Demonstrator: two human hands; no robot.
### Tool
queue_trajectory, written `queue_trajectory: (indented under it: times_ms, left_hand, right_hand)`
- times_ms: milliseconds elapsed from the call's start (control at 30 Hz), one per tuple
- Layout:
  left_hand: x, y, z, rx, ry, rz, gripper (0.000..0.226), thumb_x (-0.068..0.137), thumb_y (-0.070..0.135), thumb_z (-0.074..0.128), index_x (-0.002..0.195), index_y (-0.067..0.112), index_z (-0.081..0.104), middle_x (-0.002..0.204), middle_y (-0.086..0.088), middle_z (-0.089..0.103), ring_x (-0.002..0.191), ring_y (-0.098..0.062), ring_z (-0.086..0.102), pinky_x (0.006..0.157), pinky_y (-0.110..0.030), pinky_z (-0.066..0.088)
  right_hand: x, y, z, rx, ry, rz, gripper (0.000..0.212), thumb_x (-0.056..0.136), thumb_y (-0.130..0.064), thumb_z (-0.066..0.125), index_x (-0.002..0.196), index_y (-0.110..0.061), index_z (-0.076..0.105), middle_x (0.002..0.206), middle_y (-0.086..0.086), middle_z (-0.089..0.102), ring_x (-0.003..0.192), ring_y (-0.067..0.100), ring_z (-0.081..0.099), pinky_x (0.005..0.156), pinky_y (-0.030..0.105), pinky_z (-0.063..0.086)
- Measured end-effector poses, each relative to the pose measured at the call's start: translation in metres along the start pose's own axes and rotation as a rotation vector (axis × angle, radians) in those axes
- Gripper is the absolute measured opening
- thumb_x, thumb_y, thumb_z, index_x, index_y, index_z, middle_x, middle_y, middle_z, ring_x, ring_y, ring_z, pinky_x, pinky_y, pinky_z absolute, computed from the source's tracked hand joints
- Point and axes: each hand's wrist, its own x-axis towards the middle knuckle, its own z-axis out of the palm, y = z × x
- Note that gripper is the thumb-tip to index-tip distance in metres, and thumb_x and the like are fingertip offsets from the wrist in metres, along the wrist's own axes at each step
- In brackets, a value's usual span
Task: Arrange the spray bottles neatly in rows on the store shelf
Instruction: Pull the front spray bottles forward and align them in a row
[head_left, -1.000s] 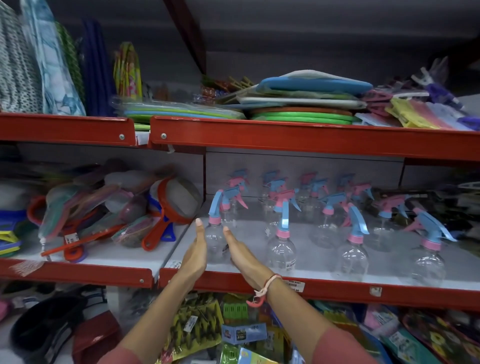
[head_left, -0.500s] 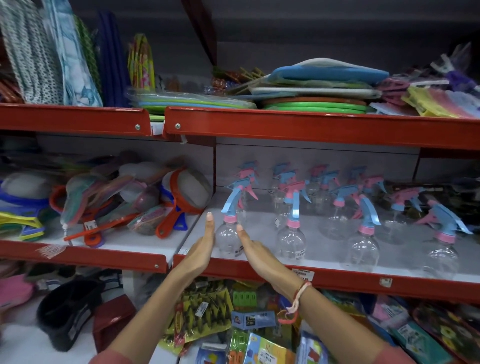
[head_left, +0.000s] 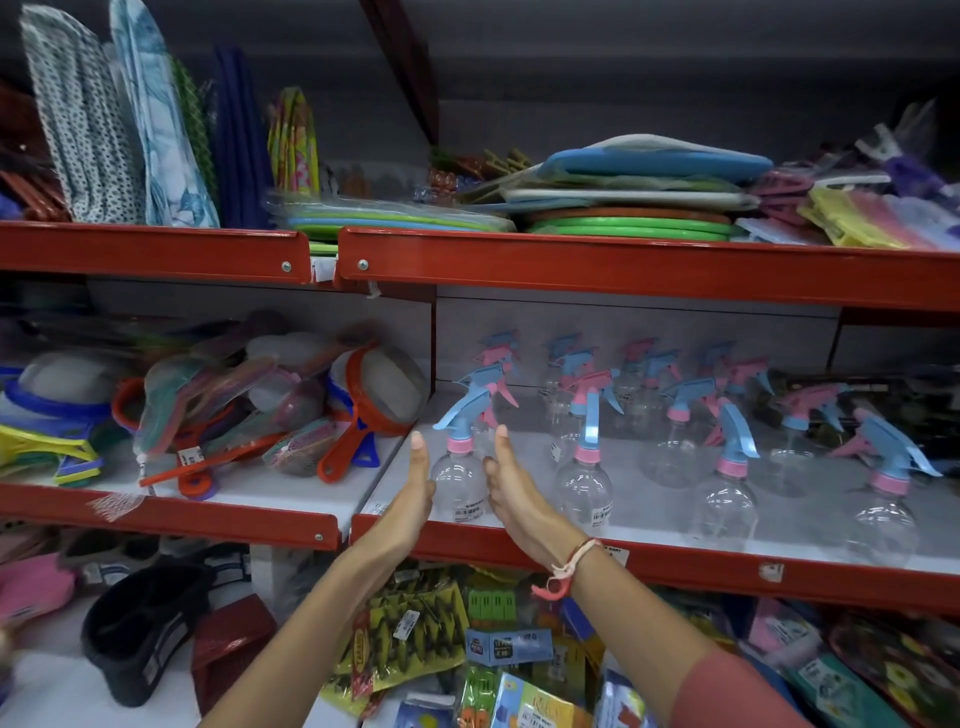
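Spray bottle (head_left: 460, 480) (clear, blue trigger, pink collar) stands upright at the front left of the store shelf (head_left: 675, 564), between the left hand (head_left: 410, 499) and right hand (head_left: 511, 493); both palms flat, fingers straight, flanking it, neither grip closed.

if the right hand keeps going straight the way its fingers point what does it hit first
Probably the pink trigger of the bottle behind the front-left spray bottle; the right hand points up and back along that bottle's right side. Depth is unclear, so it may pass just beside it.
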Motion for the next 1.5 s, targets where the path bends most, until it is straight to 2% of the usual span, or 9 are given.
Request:
queue_trajectory:
  times_ms: [333,533,667,767,867,1067,1133,1200,1500]
  left_hand:
    - [-0.004,0.016,0.001,0.089,-0.084,0.008,0.11,0.063,0.09,0.001,0.146,0.022,0.024,0.154,-0.015,0.021,0.143,-0.025,0.018,0.118,-0.049,0.005]
    - [-0.023,0.01,0.019,0.128,0.29,0.132,0.095,0.073,0.082,0.008,0.138,0.022,0.041,0.143,-0.008,0.046,0.126,-0.017,0.042,0.105,-0.037,0.027]
    - [-0.036,0.005,0.043,0.077,0.426,0.402,0.056,0.082,0.075,0.022,0.095,0.036,0.06,0.096,0.016,0.063,0.096,-0.005,0.056,0.078,-0.019,0.039]
    - [-0.034,0.011,0.071,0.038,0.306,0.384,0.045,0.093,0.053,0.03,0.093,0.026,0.065,0.098,0.006,0.07,0.097,-0.01,0.063,0.091,-0.033,0.047]
    - [-0.03,0.02,0.095,0.062,0.208,0.282,0.047,0.096,0.048,0.029,0.091,0.02,0.066,0.103,-0.003,0.069,0.1,-0.017,0.063,0.099,-0.043,0.044]
    - [-0.025,0.029,0.128,0.212,0.116,0.078,0.068,0.084,0.072,0.014,0.072,0.02,0.056,0.085,-0.003,0.063,0.085,-0.017,0.06,0.09,-0.039,0.044]
    - [-0.025,0.031,0.132,0.191,0.083,0.057,0.09,0.077,0.079,0.011,0.087,0.009,0.066,0.1,-0.015,0.069,0.102,-0.027,0.061,0.1,-0.045,0.042]
    - [-0.021,0.031,0.136,0.152,0.066,0.041,0.111,0.071,0.085,0.009,0.124,-0.006,0.042,0.13,-0.029,0.05,0.123,-0.042,0.044,0.109,-0.057,0.028]
    - [-0.003,0.032,0.141,0.067,0.03,-0.012,0.137,0.04,0.102,0.007,0.142,0.013,0.033,0.151,-0.013,0.031,0.139,-0.025,0.03,0.116,-0.049,0.018]
  right_hand:
    - [-0.025,0.0,-0.005,-0.036,-0.021,-0.026,0.076,0.086,-0.07,0.012,0.149,-0.028,0.01,0.16,0.004,0.011,0.146,0.018,0.012,0.119,0.044,0.009]
    - [-0.045,0.007,-0.02,-0.178,0.024,-0.092,0.081,0.084,-0.074,0.012,0.147,-0.025,0.026,0.156,-0.002,0.026,0.143,0.016,0.025,0.118,0.042,0.016]
    - [-0.066,0.016,-0.057,-0.065,0.279,-0.364,0.062,0.085,-0.064,0.032,0.11,-0.02,0.068,0.115,-0.002,0.071,0.107,0.008,0.065,0.092,0.024,0.049]
    - [-0.071,0.017,-0.09,0.031,0.605,-0.457,0.045,0.095,-0.046,0.04,0.081,-0.018,0.072,0.081,-0.002,0.076,0.08,0.012,0.071,0.078,0.032,0.054]
    - [-0.06,0.017,-0.116,-0.03,0.736,-0.414,0.041,0.097,-0.041,0.037,0.081,-0.021,0.069,0.088,-0.003,0.073,0.09,0.015,0.068,0.086,0.036,0.051]
    - [-0.019,0.009,-0.143,-0.045,0.222,-0.041,0.077,0.089,-0.066,0.019,0.146,-0.017,0.031,0.154,0.001,0.032,0.141,0.018,0.028,0.117,0.043,0.017]
    - [-0.015,0.004,-0.141,0.014,0.137,-0.008,0.079,0.09,-0.065,0.016,0.148,-0.013,0.026,0.156,0.003,0.027,0.143,0.017,0.024,0.117,0.039,0.013]
    - [-0.016,0.003,-0.14,0.055,0.085,0.009,0.08,0.09,-0.064,0.012,0.146,-0.009,0.028,0.156,0.005,0.027,0.144,0.016,0.022,0.117,0.037,0.01]
    - [-0.045,0.011,-0.147,0.015,0.044,-0.016,0.088,0.085,-0.071,0.013,0.15,-0.01,0.011,0.159,0.005,0.012,0.145,0.015,0.015,0.119,0.034,0.011]
